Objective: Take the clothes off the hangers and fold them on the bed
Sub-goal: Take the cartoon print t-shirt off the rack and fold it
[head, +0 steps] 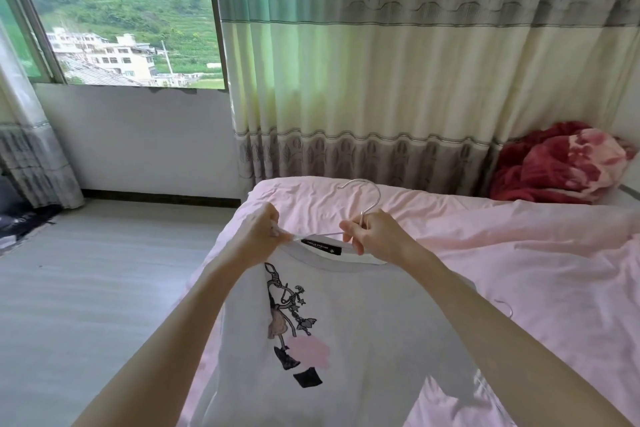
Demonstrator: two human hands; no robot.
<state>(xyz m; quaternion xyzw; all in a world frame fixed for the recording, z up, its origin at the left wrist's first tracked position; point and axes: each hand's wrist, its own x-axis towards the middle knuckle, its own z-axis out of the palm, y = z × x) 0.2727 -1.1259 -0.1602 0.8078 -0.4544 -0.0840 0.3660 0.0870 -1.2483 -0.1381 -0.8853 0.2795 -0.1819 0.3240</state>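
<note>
We hold the white T-shirt (346, 340) above the bed (519, 253), both arms extended. Left hand (258, 236) pinches the collar; right hand (375, 236) grips the wire hanger (363, 198) below its upward-pointing hook

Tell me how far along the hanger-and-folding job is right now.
Done: no folded clothes show on the bed. In hand: the white T-shirt is on its hanger; the left hand pinches the collar while the right hand grips the hanger's neck. Left: free this shirt and fold it. Another hanger lies beside the right forearm.
</note>
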